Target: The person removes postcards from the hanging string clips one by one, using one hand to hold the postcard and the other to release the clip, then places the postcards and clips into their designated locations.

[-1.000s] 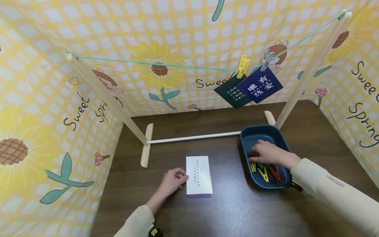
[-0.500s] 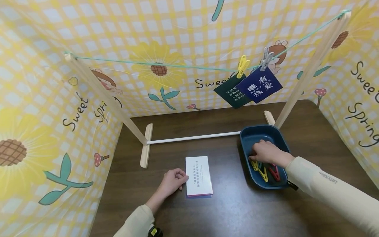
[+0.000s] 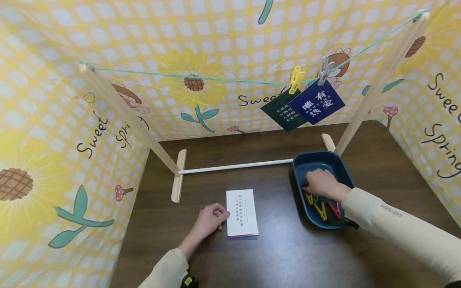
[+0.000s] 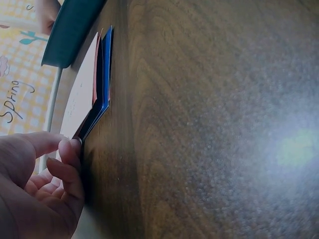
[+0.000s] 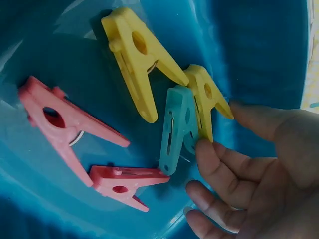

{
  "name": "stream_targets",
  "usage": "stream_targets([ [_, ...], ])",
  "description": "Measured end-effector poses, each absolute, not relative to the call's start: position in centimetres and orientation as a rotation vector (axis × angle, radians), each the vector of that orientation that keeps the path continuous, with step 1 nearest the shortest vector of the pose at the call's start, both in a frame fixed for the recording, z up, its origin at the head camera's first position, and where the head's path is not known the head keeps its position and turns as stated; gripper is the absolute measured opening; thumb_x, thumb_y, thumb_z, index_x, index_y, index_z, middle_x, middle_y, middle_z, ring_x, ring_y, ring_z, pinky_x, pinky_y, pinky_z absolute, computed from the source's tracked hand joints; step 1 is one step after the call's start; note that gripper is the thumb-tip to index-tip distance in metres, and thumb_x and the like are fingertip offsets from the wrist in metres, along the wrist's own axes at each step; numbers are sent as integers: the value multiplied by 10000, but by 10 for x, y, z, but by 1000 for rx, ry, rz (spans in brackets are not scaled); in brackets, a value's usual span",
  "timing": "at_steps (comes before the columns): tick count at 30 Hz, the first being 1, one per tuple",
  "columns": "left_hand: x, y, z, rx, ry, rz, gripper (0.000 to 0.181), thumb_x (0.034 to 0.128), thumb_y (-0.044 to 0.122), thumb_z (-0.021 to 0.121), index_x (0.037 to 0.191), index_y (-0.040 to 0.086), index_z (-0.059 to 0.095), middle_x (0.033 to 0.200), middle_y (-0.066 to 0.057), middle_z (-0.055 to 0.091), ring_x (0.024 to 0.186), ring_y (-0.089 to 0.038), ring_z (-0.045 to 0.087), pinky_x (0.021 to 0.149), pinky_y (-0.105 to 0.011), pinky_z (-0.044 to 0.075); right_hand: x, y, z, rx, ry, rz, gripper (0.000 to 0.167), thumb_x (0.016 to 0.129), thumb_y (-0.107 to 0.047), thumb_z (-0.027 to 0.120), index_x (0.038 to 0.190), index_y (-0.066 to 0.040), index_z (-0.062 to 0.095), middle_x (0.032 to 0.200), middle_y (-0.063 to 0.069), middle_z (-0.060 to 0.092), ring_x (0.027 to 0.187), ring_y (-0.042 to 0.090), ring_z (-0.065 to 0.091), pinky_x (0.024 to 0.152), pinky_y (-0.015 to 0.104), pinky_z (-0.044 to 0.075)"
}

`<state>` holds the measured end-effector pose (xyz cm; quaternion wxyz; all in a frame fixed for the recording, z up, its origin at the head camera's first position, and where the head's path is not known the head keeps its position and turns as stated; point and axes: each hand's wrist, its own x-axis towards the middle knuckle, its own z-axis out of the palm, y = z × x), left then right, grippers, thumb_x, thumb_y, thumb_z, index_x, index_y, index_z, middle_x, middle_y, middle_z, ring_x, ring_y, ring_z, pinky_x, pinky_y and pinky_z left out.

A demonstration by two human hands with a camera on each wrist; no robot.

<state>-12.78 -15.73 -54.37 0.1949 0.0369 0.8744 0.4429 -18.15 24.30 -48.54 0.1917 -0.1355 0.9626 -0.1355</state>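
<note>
My left hand point(image 3: 209, 220) pinches the left edge of a small card stack point(image 3: 242, 214) lying on the table. In the left wrist view, thumb and index finger meet at the near corner of the stack point(image 4: 82, 99), whose layers fan apart. Inside the blue basin point(image 3: 300, 200), my right hand point(image 3: 325, 185) is at the clothespins. The right wrist view shows its thumb and index finger on the two legs of a yellow clothespin point(image 5: 203, 89). A teal clothespin point(image 5: 174, 129) touches that one; another yellow clothespin point(image 5: 142, 59) and two pink-red ones point(image 5: 65, 122) lie beside them.
Behind the hands stands a wooden frame point(image 3: 381, 86) with a green string point(image 3: 173, 75) and a white bottom rod point(image 3: 235, 166). Clothespins hold a dark green card point(image 3: 281, 108) and a navy card point(image 3: 317, 103), overlapping, on the string. Patterned cloth point(image 3: 223, 40) surrounds the table.
My right hand has shifted slightly left and its forearm has swung left, uncovering more of the basin's right side. My left hand has stayed at the card stack.
</note>
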Motion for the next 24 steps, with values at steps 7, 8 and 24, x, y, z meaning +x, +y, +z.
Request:
stream_targets([
  [7, -128, -156, -544, 106, 2447, 1255, 159, 992, 199, 713, 961, 44, 691, 675, 6, 647, 529, -122, 593, 522, -262, 466, -184, 241, -487, -377, 2731, -344, 222, 939, -227, 776, 813, -54, 719, 714, 39, 616, 727, 258, 558, 652, 367, 416],
  [8, -128, -156, -544, 103, 2445, 1255, 156, 994, 195, 711, 963, 43, 691, 676, 5, 648, 529, -122, 593, 522, -263, 464, -184, 241, -487, -376, 2732, -336, 221, 938, -229, 777, 817, -53, 720, 721, 43, 618, 738, 265, 556, 658, 372, 415],
  [24, -128, -158, -548, 98, 2450, 1268, 143, 999, 182, 699, 965, 44, 691, 687, 0, 653, 517, -127, 591, 495, -262, 459, -187, 244, -496, -383, 2739, -321, 228, 944, -252, 776, 849, -49, 736, 720, 35, 614, 739, 259, 548, 658, 366, 400],
])
